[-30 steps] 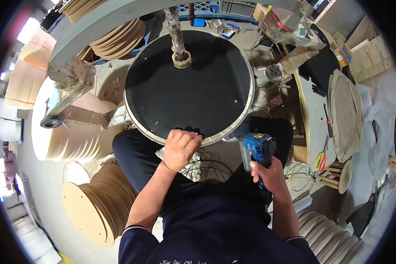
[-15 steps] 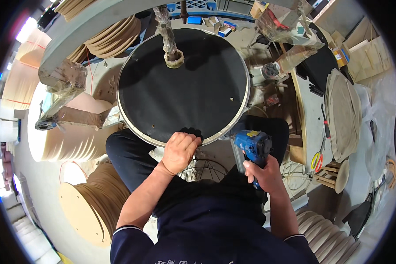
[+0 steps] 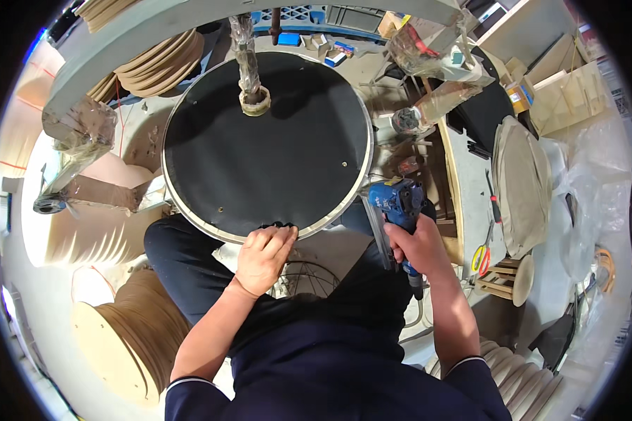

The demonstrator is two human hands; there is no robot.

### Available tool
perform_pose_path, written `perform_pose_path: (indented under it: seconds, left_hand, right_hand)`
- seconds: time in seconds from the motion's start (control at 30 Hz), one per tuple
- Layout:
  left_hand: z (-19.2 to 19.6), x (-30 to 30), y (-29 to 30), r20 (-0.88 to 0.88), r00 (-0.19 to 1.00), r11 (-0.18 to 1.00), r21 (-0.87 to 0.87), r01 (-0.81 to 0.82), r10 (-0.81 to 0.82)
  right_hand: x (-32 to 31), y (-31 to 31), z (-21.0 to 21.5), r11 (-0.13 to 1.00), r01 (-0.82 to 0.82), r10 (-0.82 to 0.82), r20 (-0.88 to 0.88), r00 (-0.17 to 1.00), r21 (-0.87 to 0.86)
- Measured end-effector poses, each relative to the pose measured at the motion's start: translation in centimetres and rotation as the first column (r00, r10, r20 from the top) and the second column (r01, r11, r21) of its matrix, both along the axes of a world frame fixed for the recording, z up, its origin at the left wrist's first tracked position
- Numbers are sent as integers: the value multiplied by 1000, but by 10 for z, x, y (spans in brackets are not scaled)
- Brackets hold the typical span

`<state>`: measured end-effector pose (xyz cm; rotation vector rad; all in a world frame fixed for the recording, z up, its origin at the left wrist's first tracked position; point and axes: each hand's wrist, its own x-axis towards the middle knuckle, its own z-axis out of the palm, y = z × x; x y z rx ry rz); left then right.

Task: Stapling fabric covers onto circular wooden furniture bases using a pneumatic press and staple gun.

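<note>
In front of me a round board covered in black fabric point(image 3: 267, 182) lies with a pale rim around it. At its near edge my left hand point(image 3: 263, 259) is closed, fingers curled over the rim on a dark bunch of the fabric. My right hand point(image 3: 416, 245) grips a blue pneumatic staple gun point(image 3: 398, 200) by its handle. The gun's nose is close to the board's right near rim; whether they touch I cannot tell. A hose runs down from the handle's lower end.
A wrapped post with a ring-shaped end point(image 3: 254, 102) hangs over the board. Wrapped machine arms point(image 3: 428, 109) flank it. Scissors point(image 3: 481, 258) and a red-handled screwdriver point(image 3: 495, 209) lie on the right-hand bench beside grey fabric pieces point(image 3: 523, 189). Stacked wooden discs point(image 3: 130, 337) stand at left.
The whole view has shifted, so the board appears farther left. Relative to the board, the staple gun has moved away from me along the right rim. My left hand stays at the near edge.
</note>
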<state>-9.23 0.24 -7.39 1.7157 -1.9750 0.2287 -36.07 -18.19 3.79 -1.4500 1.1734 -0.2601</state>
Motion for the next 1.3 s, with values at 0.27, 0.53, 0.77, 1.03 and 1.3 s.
perform_pose_path:
  seconds: [0.27, 0.53, 0.77, 1.03, 1.3]
  left_hand:
    - [-1, 1, 3, -60, 998, 999, -43, -17, 14]
    - [-4, 7, 10, -96, 995, 998, -43, -38, 34]
    - [-4, 8, 11, -100, 994, 997, -59, -48, 42]
    - [-5, 3, 6, -97, 994, 996, -72, -51, 44]
    - [-9, -1, 6, -116, 992, 996, -75, -53, 44]
  right_hand:
    - [21, -22, 15, 992, -116, 104, -222, 970, -45]
    - [29, -26, 3, 985, -170, 156, -265, 951, -28]
    - [31, -21, 1, 988, -151, 136, -281, 950, -35]
    - [34, 4, -1, 988, -156, 149, -197, 969, -18]
    - [33, 8, -8, 977, -188, 157, -257, 954, -99]
